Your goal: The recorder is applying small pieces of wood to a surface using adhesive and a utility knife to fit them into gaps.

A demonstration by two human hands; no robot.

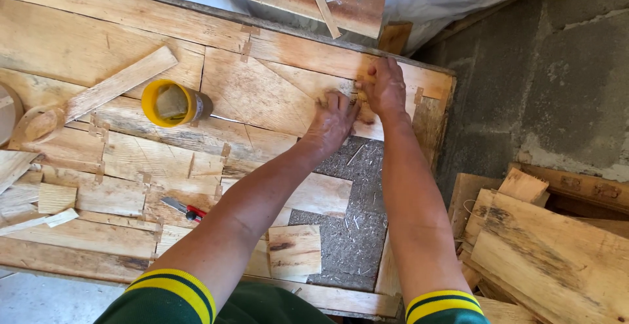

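Looked down on a big wooden board [131,29], patched from many flat bits, right under both hands. Found a heap of loose wood pieces [557,245] far off to the right of the right arm, by a grey block wall [557,68]. Saw a rough grey gap [354,232] in the board, between the two arms and just below the hands. Spotted a long thin wood strip [118,85] lying slanted, well off to the left of the left hand. Spotted a yellow cup [171,103] tipped on its side, nearer the left hand but still apart from it. Saw a small square wood piece [295,248] beside the grey gap, under the left arm. Noticed a little red-handled tool [187,210] lying flat, down and left of the left arm.

Left hand [333,122]: laid flat on the board, fingers spread, holding nothing. Right hand [385,88]: just above and to the right of it, close together near the top edge of the board, fingers bent down. Small wood bit [364,111]: tucked between the two hands, touched by both. Could not tell if pinched by the right fingers or only pressed.
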